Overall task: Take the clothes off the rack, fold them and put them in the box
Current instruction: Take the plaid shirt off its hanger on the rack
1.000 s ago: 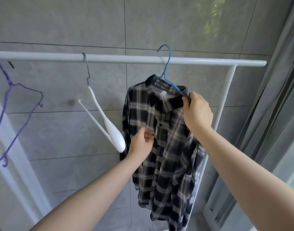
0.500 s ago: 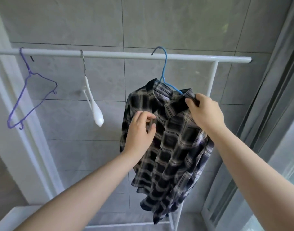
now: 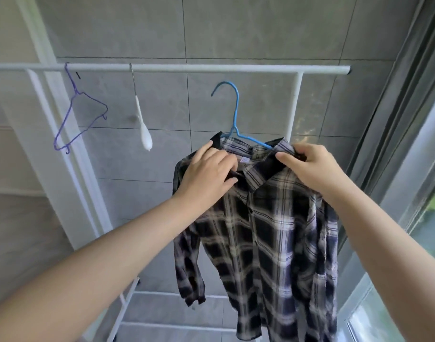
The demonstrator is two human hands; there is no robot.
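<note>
Head view: a plaid shirt (image 3: 261,230) on a blue hanger (image 3: 236,114), its hook below the white rack rail (image 3: 186,68), is held by the left hand (image 3: 209,174), fingers curled on the collar, and the right hand (image 3: 308,166), pinching the other shoulder.

A purple wire hanger (image 3: 79,112) and a white plastic hanger (image 3: 143,124) hang apart before a grey tiled wall (image 3: 236,28). Grey curtain (image 3: 394,99) and window (image 3: 431,218) at right.
</note>
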